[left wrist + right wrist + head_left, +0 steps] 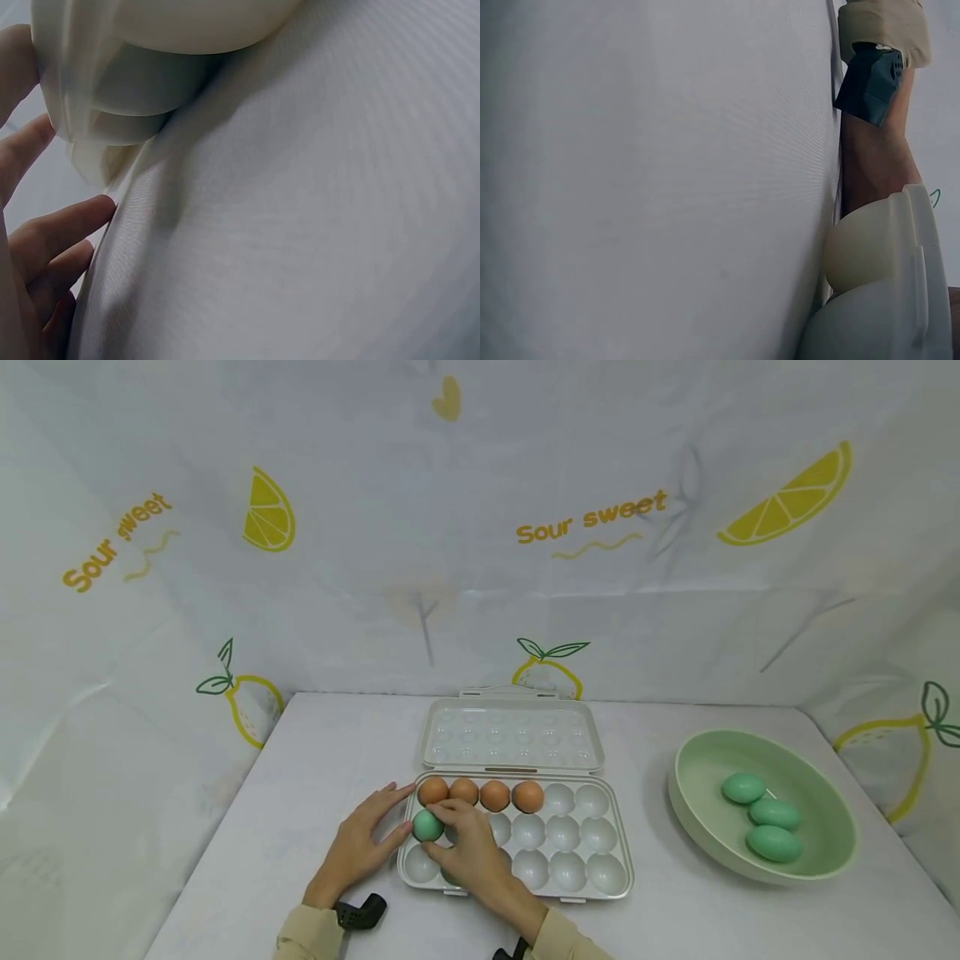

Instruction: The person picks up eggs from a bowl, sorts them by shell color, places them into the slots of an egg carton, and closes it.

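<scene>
I judged the work partway: four brown eggs [495,796] sat in the tray [623,852], three green eggs [774,813] waited in the bowl [693,818], my right grip [474,852] pinched another green egg [427,826] mid-row at left, my left grip [360,841] spread alongside

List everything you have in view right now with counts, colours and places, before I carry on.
Egg tray: one, whitish, centre of table
Lid: one, whitish, open behind the tray
Brown eggs: four, left part of the back row
Green egg: one, left end of the middle row
Bowl: one, pale green, table's right
Green eggs: three, in the bowl
Table: one, white, underneath
Backdrop: white with lemon prints, behind
Wrist cameras: two, black, at the wrists
Sleeves: two, beige, bottom edge
Left hand: one, at tray's left edge
Right hand: one, pinching the single green egg
</scene>
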Demonstrator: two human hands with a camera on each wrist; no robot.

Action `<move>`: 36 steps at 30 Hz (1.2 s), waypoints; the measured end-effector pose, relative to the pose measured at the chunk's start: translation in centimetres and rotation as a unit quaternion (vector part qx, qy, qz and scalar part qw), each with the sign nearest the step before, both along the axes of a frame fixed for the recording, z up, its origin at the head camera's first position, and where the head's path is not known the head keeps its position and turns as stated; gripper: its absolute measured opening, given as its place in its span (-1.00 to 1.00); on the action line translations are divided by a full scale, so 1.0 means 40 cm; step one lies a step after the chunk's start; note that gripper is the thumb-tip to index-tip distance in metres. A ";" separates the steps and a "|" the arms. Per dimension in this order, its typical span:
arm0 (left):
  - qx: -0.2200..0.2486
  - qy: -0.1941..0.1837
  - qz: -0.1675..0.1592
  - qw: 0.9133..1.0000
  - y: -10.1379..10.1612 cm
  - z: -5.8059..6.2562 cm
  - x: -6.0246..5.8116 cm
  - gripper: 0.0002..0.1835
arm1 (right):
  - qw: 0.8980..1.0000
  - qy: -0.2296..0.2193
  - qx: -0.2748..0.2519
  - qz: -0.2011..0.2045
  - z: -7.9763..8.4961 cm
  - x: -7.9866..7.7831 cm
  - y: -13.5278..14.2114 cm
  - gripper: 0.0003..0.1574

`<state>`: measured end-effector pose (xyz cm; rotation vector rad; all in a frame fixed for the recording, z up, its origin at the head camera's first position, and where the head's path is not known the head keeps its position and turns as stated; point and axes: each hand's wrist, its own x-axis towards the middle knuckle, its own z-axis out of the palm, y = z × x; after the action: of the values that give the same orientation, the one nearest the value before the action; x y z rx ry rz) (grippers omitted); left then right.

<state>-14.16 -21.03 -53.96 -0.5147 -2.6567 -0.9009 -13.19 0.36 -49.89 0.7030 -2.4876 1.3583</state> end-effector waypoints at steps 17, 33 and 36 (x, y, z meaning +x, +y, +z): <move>0.005 -0.004 0.000 1.000 0.006 -0.003 0.004 -0.42 | 0.998 -0.014 -0.059 -0.011 -0.001 0.005 0.021 -0.38; 0.003 0.009 -0.009 1.000 0.001 0.004 0.001 -0.43 | 0.985 -0.054 -0.159 0.043 0.054 -0.002 0.115 -0.38; 0.002 0.007 -0.007 1.000 0.001 0.004 0.002 -0.43 | 0.985 -0.051 -0.158 0.043 0.059 -0.008 0.134 -0.38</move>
<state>-14.09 -20.99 -53.81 -0.5381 -2.6405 -0.9030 -13.52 5.70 -47.52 0.6892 -2.2573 1.8106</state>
